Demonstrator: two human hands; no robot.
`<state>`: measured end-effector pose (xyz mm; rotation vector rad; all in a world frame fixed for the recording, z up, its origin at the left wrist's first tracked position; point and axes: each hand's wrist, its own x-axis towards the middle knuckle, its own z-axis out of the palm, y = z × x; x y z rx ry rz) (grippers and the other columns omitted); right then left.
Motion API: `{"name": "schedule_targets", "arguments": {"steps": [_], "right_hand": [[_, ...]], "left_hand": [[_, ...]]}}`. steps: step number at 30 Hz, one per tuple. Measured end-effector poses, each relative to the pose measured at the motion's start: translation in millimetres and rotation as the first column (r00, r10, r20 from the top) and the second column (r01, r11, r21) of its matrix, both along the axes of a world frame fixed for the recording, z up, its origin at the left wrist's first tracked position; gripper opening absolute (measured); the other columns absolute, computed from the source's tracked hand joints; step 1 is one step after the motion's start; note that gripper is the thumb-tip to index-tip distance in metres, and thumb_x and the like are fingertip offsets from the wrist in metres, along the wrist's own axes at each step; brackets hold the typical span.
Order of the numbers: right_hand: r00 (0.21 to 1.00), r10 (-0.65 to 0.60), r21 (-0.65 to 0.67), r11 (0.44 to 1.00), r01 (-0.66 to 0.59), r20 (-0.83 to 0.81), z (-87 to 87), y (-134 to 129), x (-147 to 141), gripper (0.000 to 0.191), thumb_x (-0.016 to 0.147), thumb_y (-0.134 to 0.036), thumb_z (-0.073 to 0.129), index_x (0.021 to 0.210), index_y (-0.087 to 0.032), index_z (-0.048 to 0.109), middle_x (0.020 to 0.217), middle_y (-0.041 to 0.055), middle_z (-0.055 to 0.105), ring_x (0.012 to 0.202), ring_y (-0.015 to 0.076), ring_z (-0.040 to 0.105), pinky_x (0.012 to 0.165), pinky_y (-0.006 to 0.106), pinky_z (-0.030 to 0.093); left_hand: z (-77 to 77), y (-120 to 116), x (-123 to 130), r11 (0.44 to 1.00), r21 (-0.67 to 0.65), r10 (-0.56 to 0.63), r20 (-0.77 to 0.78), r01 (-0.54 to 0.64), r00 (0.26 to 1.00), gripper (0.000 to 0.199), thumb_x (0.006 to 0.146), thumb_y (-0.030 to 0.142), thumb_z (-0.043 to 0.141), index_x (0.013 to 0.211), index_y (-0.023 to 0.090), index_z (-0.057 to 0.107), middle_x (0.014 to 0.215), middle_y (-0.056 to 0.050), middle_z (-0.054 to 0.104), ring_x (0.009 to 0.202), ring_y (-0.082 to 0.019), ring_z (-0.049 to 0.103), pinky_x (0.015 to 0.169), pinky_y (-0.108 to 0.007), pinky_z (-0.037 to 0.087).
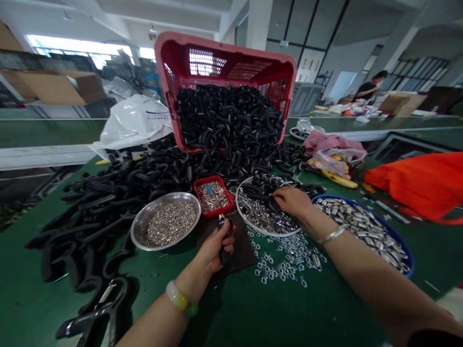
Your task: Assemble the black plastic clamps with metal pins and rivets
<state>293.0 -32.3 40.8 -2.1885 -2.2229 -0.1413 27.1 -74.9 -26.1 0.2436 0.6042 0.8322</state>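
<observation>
Now | left hand [216,246] clenches black plastic part [224,258] | right hand [292,201], grip unclear, on tray [265,234]

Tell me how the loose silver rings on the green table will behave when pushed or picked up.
The silver rings are probably stiff and light, since they look like small metal loops. Being round and scattered loosely on the green table, they may slide or roll apart when pushed. Lying flat, they could be fiddly to pinch up.

Daylight blows out the windows [77,46] at eleven o'clock and glares through the crate mesh [206,62] at twelve; the wide lens bows the ceiling [173,12]; soft shadow lies under the right hand [292,202].
</observation>
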Motion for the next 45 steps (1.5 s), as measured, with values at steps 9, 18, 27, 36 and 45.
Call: {"name": "schedule_targets", "arguments": {"steps": [9, 18, 27, 36, 45], "right_hand": [[1.0, -0.027, -0.191, 0.981, 0.025, -0.01, -13.8, -18, 91, 0.035, 0.075, -0.019, 0.048, 0.108, -0.019, 0.061, 0.101, 0.0044, 0.065, 0.092, 0.0149, 0.058, 0.081, 0.023, 0.042], [0.97, 0.207, -0.219, 0.948, -0.231, -0.126, -30.4, -25, 90, 0.032, 0.076, -0.032, 0.05, 0.099, -0.014, 0.065, 0.1, 0.0117, 0.061, 0.093, 0.0196, 0.055, 0.084, 0.029, 0.041], [0.944, 0.211, -0.182, 0.948, -0.261, -0.254, -31.3, -22, 77, 0.038, 0.076, -0.025, 0.047, 0.111, -0.014, 0.056, 0.105, 0.01, 0.06, 0.095, 0.0184, 0.055, 0.084, 0.03, 0.042], [0.827, 0.043, 0.145, 0.988, 0.047, -0.56, -11.3, -35, 53, 0.037, 0.073, -0.037, 0.054, 0.102, -0.014, 0.052, 0.075, 0.0074, 0.063, 0.063, 0.0175, 0.059, 0.058, 0.031, 0.048], [0.335, 0.408, 0.375, 0.913, -0.163, -0.849, -27.4, -67, -132, 0.031, 0.082, -0.029, 0.049, 0.112, -0.022, 0.05, 0.086, 0.0036, 0.064, 0.07, 0.0142, 0.063, 0.057, 0.027, 0.053]], "left_hand": [[-1.1, -1, 1, 0.998, 0.04, -0.043, -0.004, 0.043, 0.999, 0.02, 0.075, 0.026, 0.062, 0.084, 0.013, 0.05, 0.075, 0.002, 0.051, 0.039, 0.004, 0.031, 0.032, -0.006, 0.024], [-2.2, -4, -3, 0.997, 0.037, -0.066, 0.008, 0.066, 0.998, 0.022, 0.073, 0.027, 0.064, 0.084, 0.014, 0.05, 0.073, 0.002, 0.051, 0.04, 0.003, 0.032, 0.032, -0.006, 0.024], [-2.7, -5, -2, 0.996, 0.044, -0.072, 0.009, 0.072, 0.997, 0.022, 0.073, 0.026, 0.064, 0.084, 0.014, 0.049, 0.073, 0.002, 0.052, 0.04, 0.003, 0.033, 0.032, -0.006, 0.025], [-2.7, -4, -2, 0.995, 0.051, -0.083, 0.019, 0.082, 0.996, 0.023, 0.074, 0.028, 0.063, 0.082, 0.013, 0.049, 0.073, 0.002, 0.05, 0.04, 0.003, 0.031, 0.032, -0.006, 0.023], [-2.7, -7, -13, 0.989, 0.028, -0.146, 0.175, 0.144, 0.974, 0.025, 0.074, 0.033, 0.062, 0.084, 0.012, 0.052, 0.066, 0.004, 0.045, 0.041, 0.002, 0.03, 0.033, -0.006, 0.024]]}}
